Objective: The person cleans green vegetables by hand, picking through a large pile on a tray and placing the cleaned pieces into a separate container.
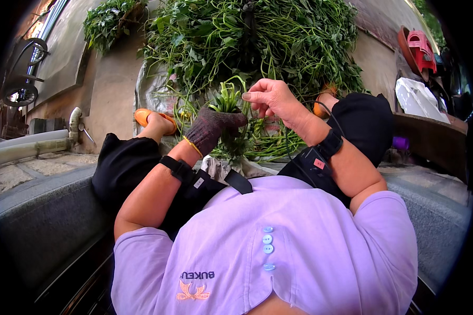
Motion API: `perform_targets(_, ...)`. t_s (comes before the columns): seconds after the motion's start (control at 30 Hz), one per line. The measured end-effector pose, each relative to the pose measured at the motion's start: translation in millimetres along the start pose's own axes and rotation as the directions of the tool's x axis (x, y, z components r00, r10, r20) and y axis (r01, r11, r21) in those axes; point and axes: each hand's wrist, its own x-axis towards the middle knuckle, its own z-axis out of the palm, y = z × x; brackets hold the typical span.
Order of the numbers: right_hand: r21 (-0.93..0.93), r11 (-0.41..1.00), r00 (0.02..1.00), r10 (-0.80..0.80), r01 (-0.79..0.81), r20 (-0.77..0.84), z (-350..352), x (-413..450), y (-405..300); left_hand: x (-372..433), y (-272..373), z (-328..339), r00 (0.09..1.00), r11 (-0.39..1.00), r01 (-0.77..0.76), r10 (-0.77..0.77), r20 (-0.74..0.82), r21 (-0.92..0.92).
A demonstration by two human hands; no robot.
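Note:
My left hand (216,128), in a dark knitted glove with a yellow cuff edge, is closed around a bunch of green leafy stems (225,100). The stem ends stick up above the fist and leaves hang below it. My right hand (271,98) is bare and raised just right of the bunch, thumb and forefinger close together near a thin curved stem; whether they pinch it I cannot tell. A large heap of long leafy vines (299,43) lies beyond both hands. Loose green stems (276,145) lie below the right hand.
Under the heap is a pale plastic sheet (151,88). A smaller leafy pile (106,25) lies at upper left. White pipes (31,147) run at the left. At the right are a red plastic stool (421,51), a white foam piece (419,100) and a purple object (400,143).

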Motion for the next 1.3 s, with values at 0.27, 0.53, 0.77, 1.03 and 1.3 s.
perform_targets(0.27, -0.114, 0.975, 0.964, -0.164, 0.191, 0.210, -4, 8, 5, -6, 10, 7, 0.994, 0.995, 0.088, -0.085, 0.065, -0.043)
perform_targets(0.53, -0.506, 0.825, 0.877, -0.414, 0.249, -0.244, -76, 29, -5, 20, -10, -30, 0.989, 0.815, 0.104, -0.026, 0.144, -0.570)
perform_targets(0.77, -0.005, 0.995, 0.976, -0.093, 0.096, 0.199, 7, 4, 15, 12, -1, -15, 0.997, 0.821, 0.069, -0.048, 0.052, -0.566)
perform_targets(1.03, 0.038, 0.998, 0.973, -0.064, 0.057, 0.223, 18, 5, 21, 8, 9, -13, 0.999, 0.889, 0.036, -0.038, 0.005, -0.456)
perform_targets(1.3, 0.116, 0.993, 0.993, -0.018, 0.032, -0.114, -59, 18, 1, 11, 32, -93, 0.861, 0.737, -0.325, -0.029, -0.508, -0.593)
